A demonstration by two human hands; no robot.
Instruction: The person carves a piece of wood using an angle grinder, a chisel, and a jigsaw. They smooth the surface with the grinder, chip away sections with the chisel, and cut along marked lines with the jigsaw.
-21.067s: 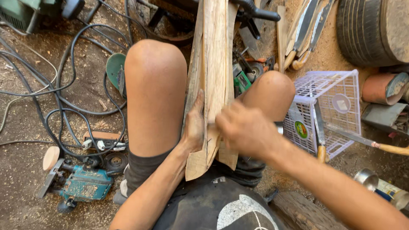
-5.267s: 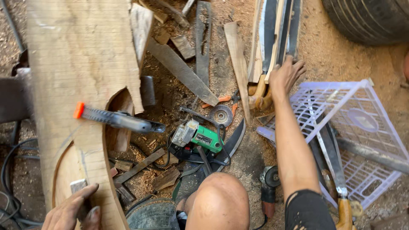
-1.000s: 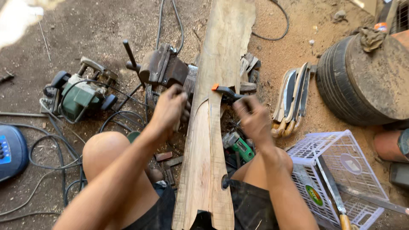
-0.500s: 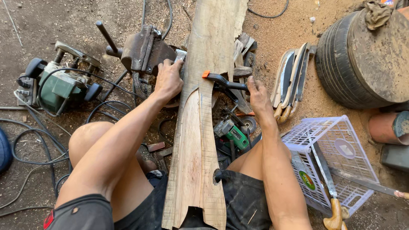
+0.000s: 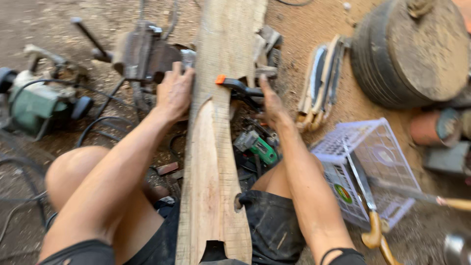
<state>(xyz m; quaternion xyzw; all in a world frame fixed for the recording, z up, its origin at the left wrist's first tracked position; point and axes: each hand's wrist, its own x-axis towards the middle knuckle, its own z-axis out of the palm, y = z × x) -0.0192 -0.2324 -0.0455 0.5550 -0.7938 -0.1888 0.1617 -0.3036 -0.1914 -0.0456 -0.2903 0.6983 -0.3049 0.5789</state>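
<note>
I am looking down at a long plank [image 5: 216, 147] running from my lap up toward the top of the view, between my knees, over the dirt floor. Right of the plank's far end a tyre [image 5: 412, 54] is lying with a dusty disc on it. Right of the plank's near half a white crate [image 5: 373, 172] is sitting with a saw lying across it. Left of the plank a vise [image 5: 142, 51] is standing just beside its edge, and a green power tool [image 5: 34, 100] is lying well beyond that. My left hand [image 5: 174, 91] is pressing flat on the plank's left edge, fingers together. My right hand [image 5: 272, 103] is reaching at the plank's right side, fingers extended against the black clamp [image 5: 240, 87] with its orange tip; I cannot tell whether they are gripping it.
</note>
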